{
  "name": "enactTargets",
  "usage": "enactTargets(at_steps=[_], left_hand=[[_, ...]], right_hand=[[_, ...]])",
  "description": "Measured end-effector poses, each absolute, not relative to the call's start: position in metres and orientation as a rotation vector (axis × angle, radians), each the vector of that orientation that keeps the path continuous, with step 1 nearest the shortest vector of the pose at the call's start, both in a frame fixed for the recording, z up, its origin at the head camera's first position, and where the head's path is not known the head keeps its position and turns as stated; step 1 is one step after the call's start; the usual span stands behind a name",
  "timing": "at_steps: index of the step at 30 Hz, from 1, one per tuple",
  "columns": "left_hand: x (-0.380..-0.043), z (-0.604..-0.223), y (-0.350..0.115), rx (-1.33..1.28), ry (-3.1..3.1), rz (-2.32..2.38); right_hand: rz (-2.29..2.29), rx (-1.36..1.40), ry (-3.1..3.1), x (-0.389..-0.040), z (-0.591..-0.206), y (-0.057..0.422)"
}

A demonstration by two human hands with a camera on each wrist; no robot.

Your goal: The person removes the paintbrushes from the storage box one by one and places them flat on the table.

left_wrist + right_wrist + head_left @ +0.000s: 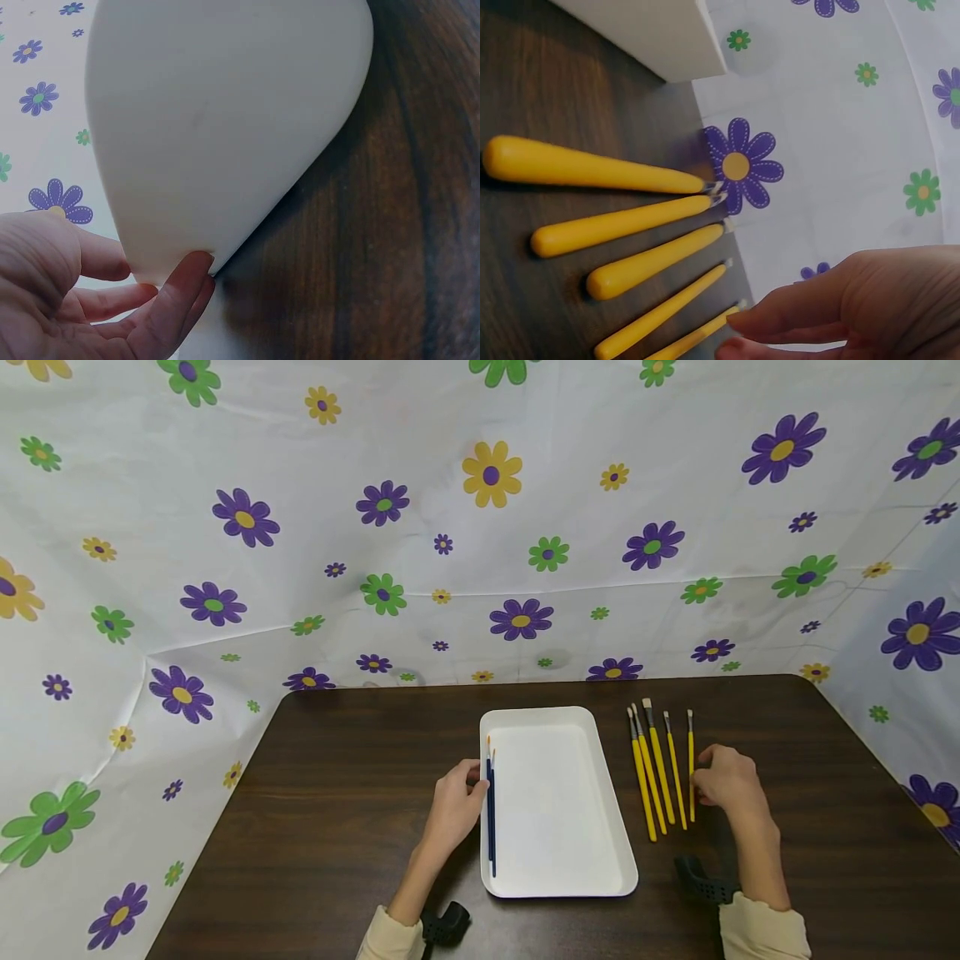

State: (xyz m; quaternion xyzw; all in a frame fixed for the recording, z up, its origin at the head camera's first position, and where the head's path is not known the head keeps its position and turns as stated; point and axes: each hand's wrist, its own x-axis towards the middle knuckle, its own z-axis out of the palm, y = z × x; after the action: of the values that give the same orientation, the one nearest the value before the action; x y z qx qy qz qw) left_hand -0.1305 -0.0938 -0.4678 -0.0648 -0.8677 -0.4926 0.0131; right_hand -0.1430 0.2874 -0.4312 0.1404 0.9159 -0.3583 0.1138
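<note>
A white rectangular tray (558, 810) lies on the table, with two slim dark blue paintbrushes (493, 827) along its left inner side. My left hand (456, 802) pinches the tray's left rim, its fingers against the outer wall in the left wrist view. To the right of the tray, several yellow-handled paintbrushes (657, 768) lie side by side, bristles pointing away from me. Beside the rightmost yellow paintbrush (692, 768) is my right hand (729, 781). Its thumb and finger stand slightly apart near that handle in the right wrist view; contact is unclear.
The dark wooden table (352, 793) carries all of this. A white cloth (420, 410) with purple, green and yellow flowers hangs behind and at both sides. Black wrist mounts (446, 925) sit on both forearms, close to the table surface.
</note>
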Motion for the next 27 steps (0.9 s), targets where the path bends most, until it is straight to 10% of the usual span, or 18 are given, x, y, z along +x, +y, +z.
enactTargets(at_steps=[27], left_hand=[[-0.13,-0.467,-0.094,-0.186,-2.72,-1.519]], right_hand=[[-1.237,0.051,3.003,-0.124,-0.384,0.219]])
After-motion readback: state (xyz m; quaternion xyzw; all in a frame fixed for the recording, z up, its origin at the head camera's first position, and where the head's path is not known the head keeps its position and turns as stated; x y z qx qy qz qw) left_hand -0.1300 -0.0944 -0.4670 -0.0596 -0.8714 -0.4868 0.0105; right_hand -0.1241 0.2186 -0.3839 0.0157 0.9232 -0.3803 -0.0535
